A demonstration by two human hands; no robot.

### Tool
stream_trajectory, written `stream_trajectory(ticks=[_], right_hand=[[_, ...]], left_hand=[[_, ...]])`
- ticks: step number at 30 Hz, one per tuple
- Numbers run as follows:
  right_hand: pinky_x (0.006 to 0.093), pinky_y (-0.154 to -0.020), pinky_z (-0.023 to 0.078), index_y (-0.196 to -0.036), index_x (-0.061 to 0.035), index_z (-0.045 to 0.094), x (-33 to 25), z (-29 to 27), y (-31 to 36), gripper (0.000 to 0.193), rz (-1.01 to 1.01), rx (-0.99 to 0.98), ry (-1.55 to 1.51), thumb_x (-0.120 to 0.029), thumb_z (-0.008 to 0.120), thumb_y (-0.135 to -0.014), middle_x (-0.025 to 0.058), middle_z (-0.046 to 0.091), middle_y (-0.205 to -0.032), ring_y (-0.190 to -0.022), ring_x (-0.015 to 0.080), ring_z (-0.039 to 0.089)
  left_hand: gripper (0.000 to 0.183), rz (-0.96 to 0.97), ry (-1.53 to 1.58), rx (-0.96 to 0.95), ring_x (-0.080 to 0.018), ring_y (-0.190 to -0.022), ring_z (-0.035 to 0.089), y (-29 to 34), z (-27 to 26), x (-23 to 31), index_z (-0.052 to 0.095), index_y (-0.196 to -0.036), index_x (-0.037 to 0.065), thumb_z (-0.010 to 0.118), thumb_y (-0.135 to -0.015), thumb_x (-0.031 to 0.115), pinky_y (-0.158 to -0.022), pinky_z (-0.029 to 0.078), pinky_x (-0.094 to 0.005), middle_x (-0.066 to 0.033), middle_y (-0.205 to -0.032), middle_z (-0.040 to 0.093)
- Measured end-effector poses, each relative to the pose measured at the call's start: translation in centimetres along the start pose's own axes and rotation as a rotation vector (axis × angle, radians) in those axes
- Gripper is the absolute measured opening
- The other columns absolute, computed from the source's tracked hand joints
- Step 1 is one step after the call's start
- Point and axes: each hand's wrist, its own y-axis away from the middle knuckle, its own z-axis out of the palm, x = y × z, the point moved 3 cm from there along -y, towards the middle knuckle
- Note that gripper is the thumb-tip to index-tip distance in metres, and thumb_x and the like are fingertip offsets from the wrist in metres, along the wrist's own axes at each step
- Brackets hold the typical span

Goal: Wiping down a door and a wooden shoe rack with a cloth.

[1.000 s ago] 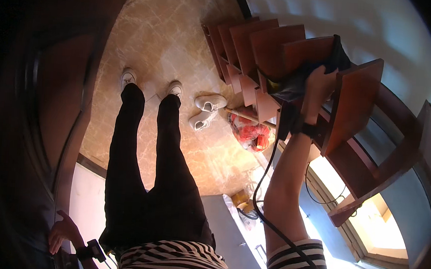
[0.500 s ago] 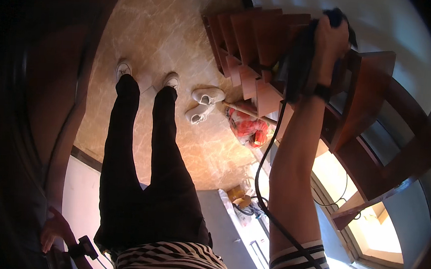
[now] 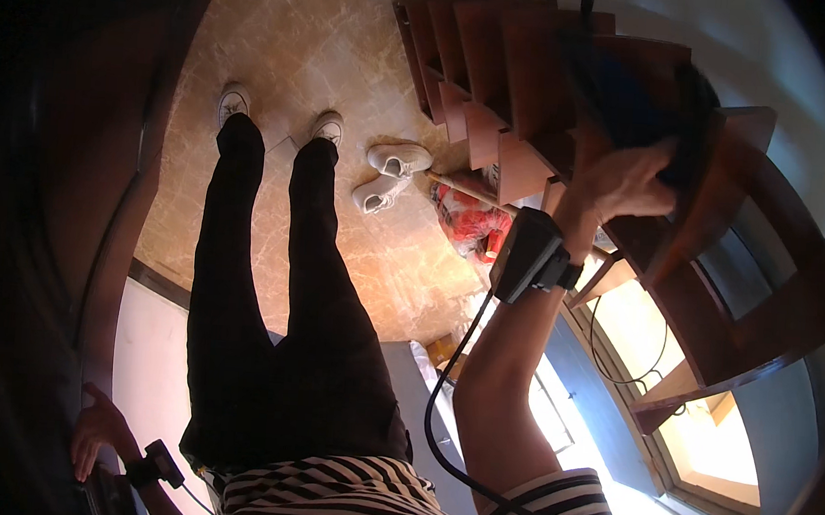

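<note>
Dark cloth-like item (image 3: 621,96) at far-right wooden shelves (image 3: 530,66), right hand (image 3: 622,183) at it, can't tell if gripping, left hand (image 3: 99,434) near left, fingers loosely extended; loose pinch could drop it, or slack wrist cable (image 3: 429,410) could snag the shelves.

Wooden shelves (image 3: 537,67), dark bundle (image 3: 623,93) crowd right grip (image 3: 627,181); open room left of shelves, above floor (image 3: 322,35).
</note>
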Motion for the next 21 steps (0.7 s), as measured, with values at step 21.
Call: stream_trajectory(ticks=[21], right_hand=[[0.0437, -0.085, 0.043, -0.102, 0.0066, 0.058, 6.9, -2.3, -5.6, 0.056, 0.406, -0.648, 0.705, -0.041, 0.035, -0.085, 0.0275, 0.06, -0.098, -0.095, 0.0372, 0.059]], left_hand=[[0.122, 0.098, -0.015, -0.018, -0.0616, -0.122, -0.011, -2.3, 0.7, 2.2, 0.004, -0.122, -0.028, 0.054, -0.066, 0.068, -0.102, 0.007, -0.0606, -0.0514, -0.123, -0.02]])
